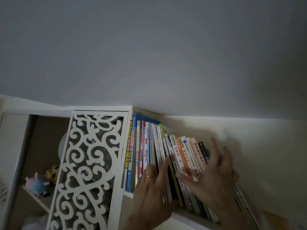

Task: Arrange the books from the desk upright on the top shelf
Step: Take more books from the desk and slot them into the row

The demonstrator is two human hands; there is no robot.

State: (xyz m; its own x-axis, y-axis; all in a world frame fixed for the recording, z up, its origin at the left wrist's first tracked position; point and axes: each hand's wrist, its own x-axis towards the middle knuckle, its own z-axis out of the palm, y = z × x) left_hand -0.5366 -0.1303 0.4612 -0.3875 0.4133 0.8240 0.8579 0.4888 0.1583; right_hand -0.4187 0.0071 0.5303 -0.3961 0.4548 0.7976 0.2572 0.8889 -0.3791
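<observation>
wall: a plain pale wall fills the upper part of my view, dim and grey.
carved panel: a white cut-out scroll panel stands left of the books, tilted in my view.
top shelf: the white shelf runs from the panel toward the lower right, against the wall.
books: a row of books stands spine-out on the top shelf; the ones by the panel are upright, the ones further right lean left.
right hand: my right hand is spread wide, fingers straight, laid flat against the spines at the right end of the row.
left hand: my left hand has its fingers straight and fanned, touching the spines in the middle of the row.
plush toys: small soft toys sit on a lower shelf behind the panel, far left.
ring: a thin gold ring sits on one finger of my left hand.
</observation>
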